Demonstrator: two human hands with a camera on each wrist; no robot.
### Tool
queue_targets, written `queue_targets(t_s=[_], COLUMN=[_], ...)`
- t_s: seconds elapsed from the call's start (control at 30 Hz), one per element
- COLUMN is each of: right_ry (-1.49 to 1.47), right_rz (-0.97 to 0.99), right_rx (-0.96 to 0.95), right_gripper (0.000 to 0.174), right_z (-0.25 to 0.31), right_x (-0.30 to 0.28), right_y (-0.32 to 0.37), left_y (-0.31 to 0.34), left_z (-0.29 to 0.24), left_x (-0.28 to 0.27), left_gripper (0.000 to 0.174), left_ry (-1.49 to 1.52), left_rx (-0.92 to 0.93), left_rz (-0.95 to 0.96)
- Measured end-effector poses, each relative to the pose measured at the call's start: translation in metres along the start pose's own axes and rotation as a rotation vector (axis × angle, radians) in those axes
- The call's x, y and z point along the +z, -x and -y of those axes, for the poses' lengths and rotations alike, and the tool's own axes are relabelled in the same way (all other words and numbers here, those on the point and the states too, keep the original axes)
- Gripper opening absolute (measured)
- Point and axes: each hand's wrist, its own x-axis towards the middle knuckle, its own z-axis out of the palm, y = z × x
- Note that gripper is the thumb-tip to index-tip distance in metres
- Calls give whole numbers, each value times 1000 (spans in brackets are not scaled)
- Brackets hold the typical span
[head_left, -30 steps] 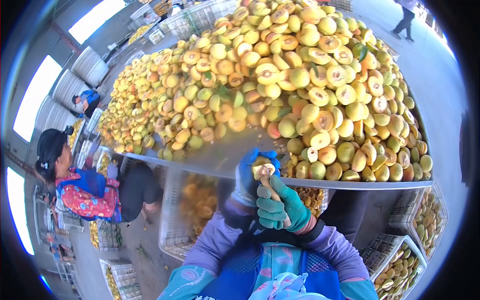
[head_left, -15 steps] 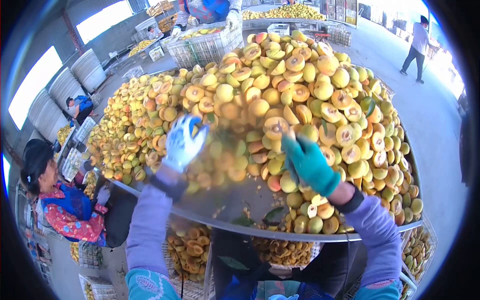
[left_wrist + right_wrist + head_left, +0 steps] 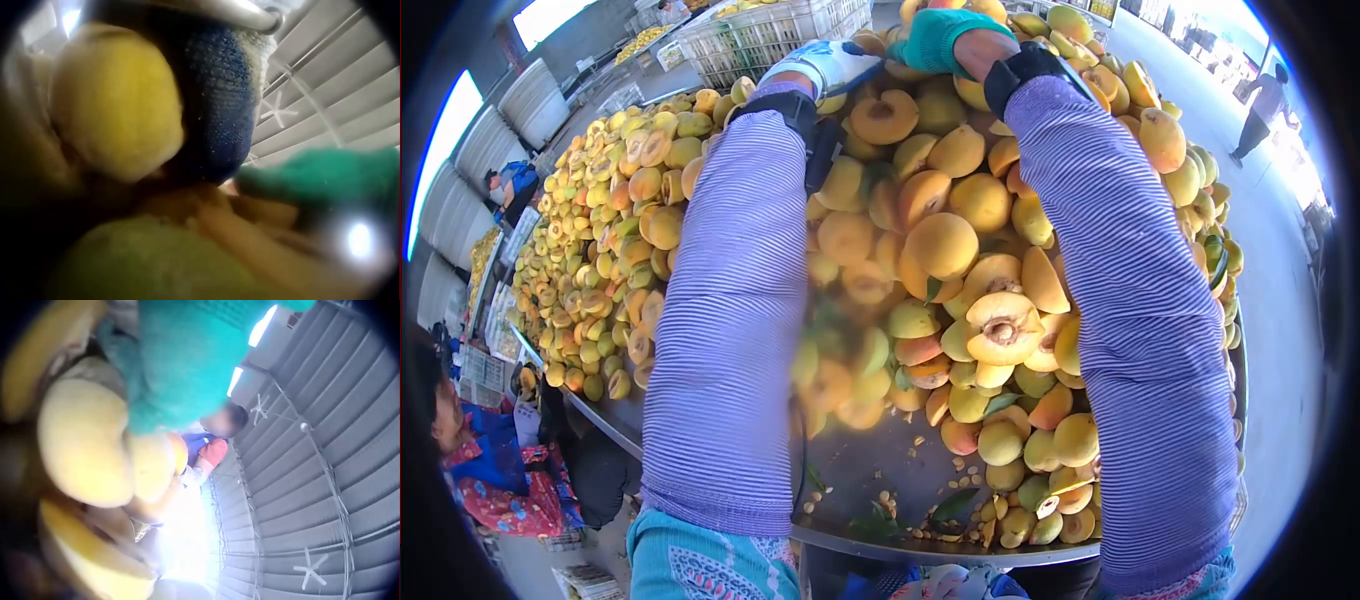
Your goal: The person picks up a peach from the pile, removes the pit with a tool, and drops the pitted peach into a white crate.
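Observation:
Halved and whole yellow peaches lie heaped on a metal table. Both hands reach to the top of the heap. My left hand, in a white glove with blue-coated fingers, lies against the fruit. The left wrist view shows a straight blue finger beside a yellow peach, under a metal rod with a ring. My right hand, in a green glove, is just right of it. In the right wrist view its green fingers rest over a peach; the fingertips are partly hidden.
A white plastic crate stands behind the heap. Leaves and loose pits lie near the table's front edge. A person in a floral sleeve sits at left; another person is at far right.
One second ago both hands were together at the front edge with a piece of fruit. They have since parted and stretched forward to the top of the heap. The view has moved closer.

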Motion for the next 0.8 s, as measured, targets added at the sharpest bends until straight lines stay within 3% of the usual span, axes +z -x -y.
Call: queue_targets(t_s=[0.1, 0.13, 0.23, 0.27, 0.33, 0.4, 0.5, 0.53, 0.6, 0.67, 0.7, 0.8], right_ry=[-254, -229, -261, -217, -296, -321, 90, -59, -263, -254, -396, -513], right_rz=[-190, -199, 23, 20, -2, -12, -41, -11, -11, -32, -72, -107], right_rx=[-45, 60, 208, 149, 94, 234, -241, -149, -34, -92, -93, 129], right_gripper=[38, 40, 47, 54, 56, 52, 48, 44, 39, 40, 45, 47], right_z=[-14, 2, 32, 34, 27, 44, 58, 64, 63, 82, 92, 116], right_x=[50, 45, 26, 29, 55, 53, 51, 49, 79, 74, 76, 111], right_y=[-16, 6, 39, 46, 42, 64, 105, 117, 124, 168, 187, 215], left_y=[26, 23, 49, 56, 105, 134, 149, 189, 210, 235, 247, 286], left_z=[-19, -7, -4, 7, -17, -33, -24, -51, -67, -83, -90, -101], left_x=[-15, -1, 20, 35, 14, 12, 44, 14, 20, 27, 30, 51], left_gripper=[43, 41, 41, 41, 47, 52, 53, 51, 48, 46, 44, 40], left_ry=[47, -161, -102, -99, 9, 51, 111, 246, 134, 81, 126, 100], left_rx=[-136, 48, -35, 21, -81, -185, -208, -332, -351, -322, -309, -306], left_rz=[71, 10, -45, -110, -56, -67, -45, -50, -100, -130, -81, -162])
